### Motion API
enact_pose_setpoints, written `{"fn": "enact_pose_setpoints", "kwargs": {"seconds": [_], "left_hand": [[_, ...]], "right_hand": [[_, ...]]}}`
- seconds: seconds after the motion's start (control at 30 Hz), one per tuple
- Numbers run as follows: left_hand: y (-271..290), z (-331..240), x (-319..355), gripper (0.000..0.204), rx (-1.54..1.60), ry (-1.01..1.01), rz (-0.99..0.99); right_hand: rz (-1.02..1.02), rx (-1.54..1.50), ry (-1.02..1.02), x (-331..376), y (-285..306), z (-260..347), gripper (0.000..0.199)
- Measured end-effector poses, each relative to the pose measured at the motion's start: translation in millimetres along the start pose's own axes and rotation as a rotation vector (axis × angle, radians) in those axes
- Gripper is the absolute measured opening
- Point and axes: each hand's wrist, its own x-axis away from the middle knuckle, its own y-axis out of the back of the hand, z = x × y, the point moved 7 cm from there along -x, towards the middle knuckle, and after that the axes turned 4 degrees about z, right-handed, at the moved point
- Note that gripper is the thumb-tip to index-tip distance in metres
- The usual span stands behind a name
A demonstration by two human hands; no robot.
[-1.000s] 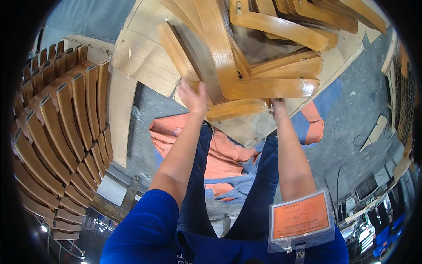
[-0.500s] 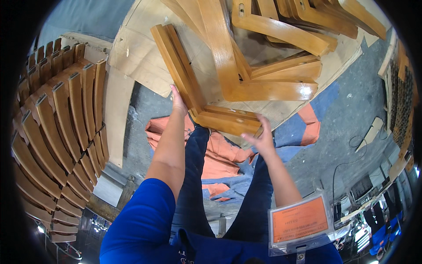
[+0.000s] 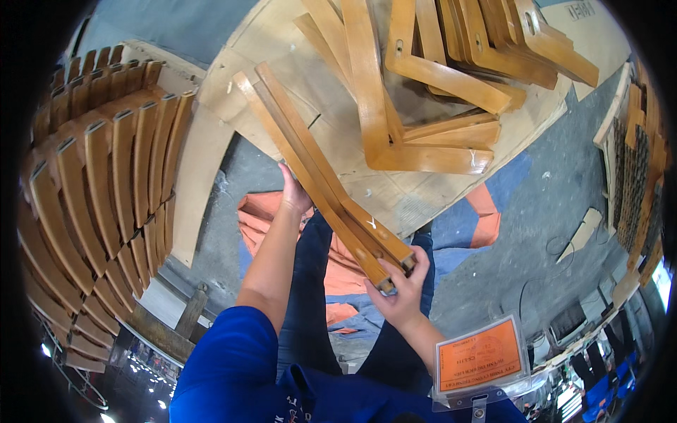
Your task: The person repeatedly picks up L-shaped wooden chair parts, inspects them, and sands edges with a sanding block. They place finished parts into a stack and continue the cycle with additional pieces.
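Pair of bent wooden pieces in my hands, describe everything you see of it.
The pair of bent wooden pieces is glossy and honey-brown: two similar lengths side by side, each bending partway along. One carries a white mark on its near arm; the near ends show dark patches. The pair slants from upper left to lower right. Your left hand touches its left side, and your right hand holds the near ends. The far ends show against the cardboard; whether they rest on it is unclear.

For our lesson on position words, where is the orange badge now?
In the head view, the orange badge hangs at lower right, in front of the blue shirt, below the right hand.
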Motion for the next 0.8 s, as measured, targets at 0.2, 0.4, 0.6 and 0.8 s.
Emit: {"fn": "enact_pose_setpoints", "kwargs": {"seconds": [0.2, 0.4, 0.6, 0.8], "left_hand": [[-36.8, -29.4, 103.2, 0.100, 0.026, -0.225, 0.038], [-82.9, -14.1, 214.0, 0.099, -0.035, -0.150, 0.045], [-132.0, 32.8, 360.4, 0.098, 0.037, -0.331, 0.072], [-158.3, 95.6, 469.2, 0.084, 0.237, -0.550, 0.113]], "right_hand": [[0.127, -0.062, 0.062, 28.0, 88.1, 42.4, 0.049], [0.139, -0.219, 0.067, 71.4, 151.9, 83.0, 0.048], [0.265, -0.418, 0.121, 92.1, 228.6, 135.4, 0.049], [0.432, -0.480, 0.230, 116.2, 294.6, 216.5, 0.051]]}}
